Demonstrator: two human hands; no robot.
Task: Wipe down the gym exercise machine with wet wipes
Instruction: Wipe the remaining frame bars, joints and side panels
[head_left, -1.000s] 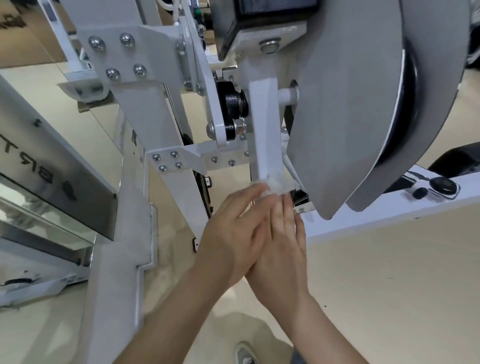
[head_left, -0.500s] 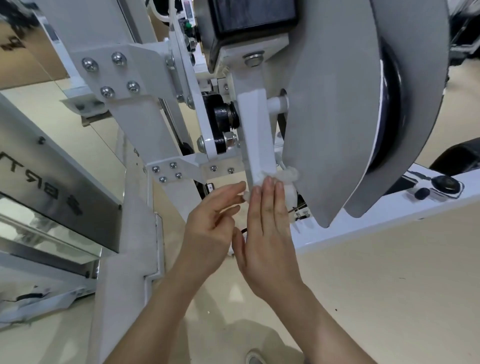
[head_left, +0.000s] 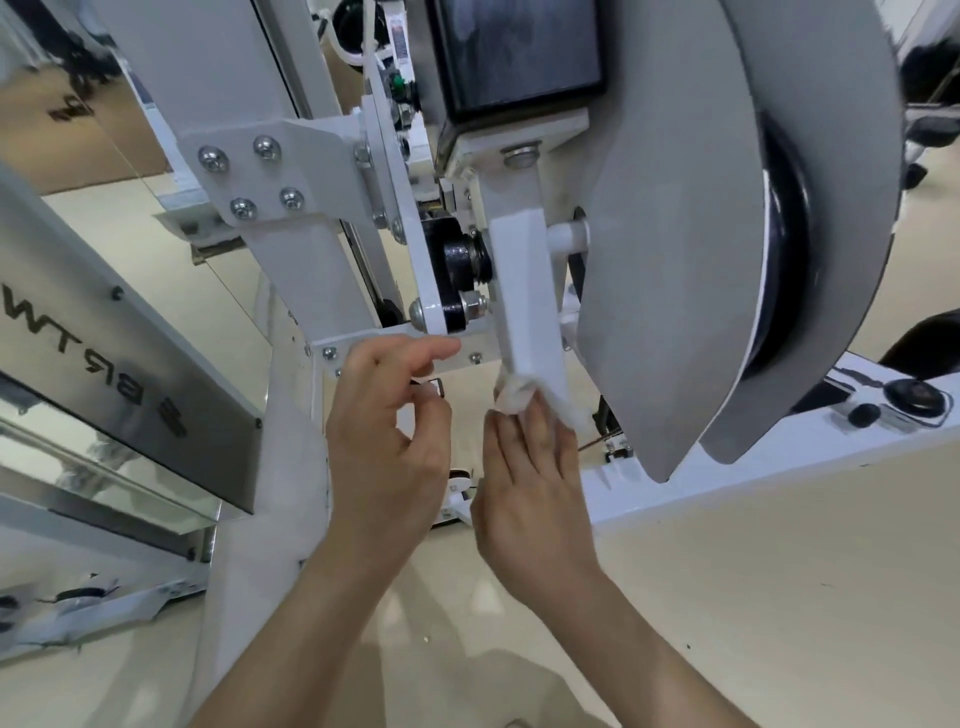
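Beige floor (head_left: 779, 571) behind: right grip (head_left: 530, 493), fingers straight, presses wet wipe (head_left: 514, 397) onto machine arm (head_left: 524, 291) above; left grip (head_left: 387, 447) loose, empty.

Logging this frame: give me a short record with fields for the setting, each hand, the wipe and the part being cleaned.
setting: gym floor, white exercise machine with a grey curved cover
right hand: straight fingers press the wet wipe against the machine
part being cleaned: lower end of the white lever arm
left hand: loosely curled, holds nothing; index finger near the bolted bracket, contact unclear
wipe: white, bunched up
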